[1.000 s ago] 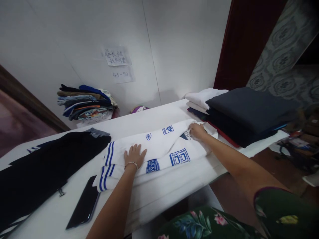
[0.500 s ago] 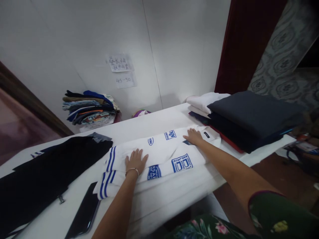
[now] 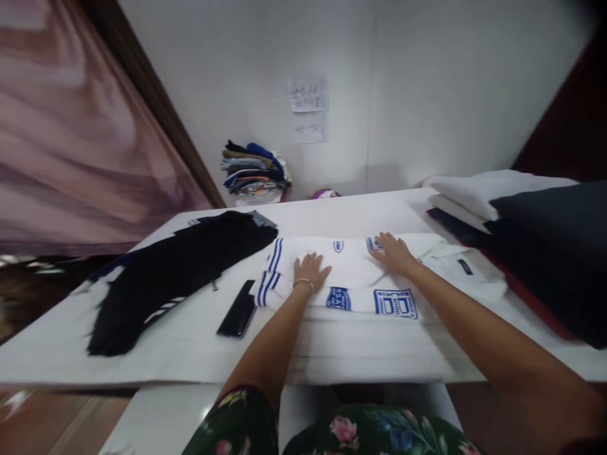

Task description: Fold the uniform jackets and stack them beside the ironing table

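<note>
Seemingly smoothing a white garment (image 3: 353,265), left hand (image 3: 309,273) and right hand (image 3: 395,255) rest atop it, fingers spread, grasping nothing; next move likely calls for pinching its edge.

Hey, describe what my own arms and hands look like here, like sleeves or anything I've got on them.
Your left hand is gloveless, with a thin, pale bracelet around its wrist. A dark green floral fabric sleeve with a dark reddish edge leaves that forearm bare. Your right hand is gloveless too, with no bracelet visible.
</note>
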`<control>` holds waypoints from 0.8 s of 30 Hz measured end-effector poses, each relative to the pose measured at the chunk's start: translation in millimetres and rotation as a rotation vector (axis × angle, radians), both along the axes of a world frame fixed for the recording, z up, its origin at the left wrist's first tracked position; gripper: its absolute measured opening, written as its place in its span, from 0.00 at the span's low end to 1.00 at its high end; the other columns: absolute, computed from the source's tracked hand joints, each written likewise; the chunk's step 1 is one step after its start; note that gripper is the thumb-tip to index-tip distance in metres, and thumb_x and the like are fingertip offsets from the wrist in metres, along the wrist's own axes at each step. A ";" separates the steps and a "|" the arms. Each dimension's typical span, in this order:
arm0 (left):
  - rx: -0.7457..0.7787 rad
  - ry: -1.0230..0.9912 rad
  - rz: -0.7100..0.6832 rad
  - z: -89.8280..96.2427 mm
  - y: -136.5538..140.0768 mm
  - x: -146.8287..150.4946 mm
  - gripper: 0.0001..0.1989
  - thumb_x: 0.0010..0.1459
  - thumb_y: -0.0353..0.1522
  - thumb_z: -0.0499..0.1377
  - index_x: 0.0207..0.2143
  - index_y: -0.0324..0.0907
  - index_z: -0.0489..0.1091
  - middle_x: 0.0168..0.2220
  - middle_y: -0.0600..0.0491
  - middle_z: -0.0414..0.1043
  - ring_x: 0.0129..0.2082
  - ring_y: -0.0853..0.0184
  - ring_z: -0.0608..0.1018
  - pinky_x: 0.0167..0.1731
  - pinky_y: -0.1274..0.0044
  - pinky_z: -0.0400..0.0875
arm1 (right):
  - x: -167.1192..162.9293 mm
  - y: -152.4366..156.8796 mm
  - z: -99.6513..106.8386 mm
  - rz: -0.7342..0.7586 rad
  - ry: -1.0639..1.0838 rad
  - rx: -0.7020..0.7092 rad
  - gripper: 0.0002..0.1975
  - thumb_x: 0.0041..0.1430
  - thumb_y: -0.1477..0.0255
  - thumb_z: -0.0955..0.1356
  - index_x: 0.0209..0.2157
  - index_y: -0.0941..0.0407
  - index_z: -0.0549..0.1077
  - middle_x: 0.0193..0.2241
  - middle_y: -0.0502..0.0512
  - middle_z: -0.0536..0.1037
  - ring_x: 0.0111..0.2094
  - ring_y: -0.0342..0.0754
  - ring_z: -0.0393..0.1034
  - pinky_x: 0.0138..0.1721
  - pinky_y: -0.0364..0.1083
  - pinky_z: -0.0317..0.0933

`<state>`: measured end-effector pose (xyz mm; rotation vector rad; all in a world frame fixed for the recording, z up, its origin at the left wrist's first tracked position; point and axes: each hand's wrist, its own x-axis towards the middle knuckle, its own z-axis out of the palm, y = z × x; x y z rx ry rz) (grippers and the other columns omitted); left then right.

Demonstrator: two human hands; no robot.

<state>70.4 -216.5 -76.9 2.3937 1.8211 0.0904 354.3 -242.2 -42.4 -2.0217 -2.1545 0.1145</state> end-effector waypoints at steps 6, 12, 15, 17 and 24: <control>0.005 -0.045 -0.007 -3.0 -4.1 -1.9 0.33 0.59 0.52 0.40 0.63 0.49 0.53 0.66 0.52 0.46 0.66 0.57 0.47 0.62 0.59 0.34 | -13.8 -12.9 -47.3 0.040 -0.045 -0.018 0.30 0.63 0.54 0.52 0.60 0.55 0.58 0.64 0.59 0.53 0.65 0.56 0.42 0.60 0.60 0.42; -0.021 -0.083 -0.019 -0.1 -5.5 -1.0 0.33 0.59 0.53 0.40 0.62 0.49 0.54 0.66 0.53 0.47 0.65 0.59 0.48 0.62 0.60 0.36 | -7.0 -12.3 -55.5 0.049 -0.067 0.023 0.32 0.63 0.53 0.50 0.61 0.56 0.57 0.64 0.58 0.54 0.64 0.55 0.43 0.60 0.60 0.43; 0.002 -0.171 0.020 14.8 1.9 -12.6 0.32 0.61 0.51 0.43 0.61 0.45 0.56 0.65 0.51 0.50 0.64 0.61 0.52 0.63 0.67 0.42 | -6.8 -12.1 -57.0 0.048 -0.076 0.038 0.32 0.63 0.54 0.50 0.61 0.56 0.58 0.64 0.58 0.54 0.64 0.55 0.44 0.60 0.60 0.43; 0.107 -0.217 0.131 29.8 9.3 -30.9 0.30 0.62 0.48 0.45 0.60 0.42 0.58 0.64 0.49 0.51 0.64 0.62 0.53 0.62 0.71 0.44 | -6.9 -11.9 -58.2 0.056 -0.078 0.045 0.32 0.63 0.54 0.50 0.61 0.56 0.58 0.63 0.58 0.55 0.64 0.55 0.44 0.60 0.60 0.43; -0.109 -0.257 0.706 59.7 32.3 -106.8 0.45 0.48 0.53 0.58 0.60 0.32 0.56 0.59 0.35 0.59 0.57 0.51 0.65 0.51 0.68 0.64 | -8.1 -12.1 -58.3 0.055 -0.056 0.039 0.32 0.62 0.54 0.50 0.60 0.56 0.58 0.64 0.59 0.54 0.64 0.56 0.44 0.60 0.60 0.43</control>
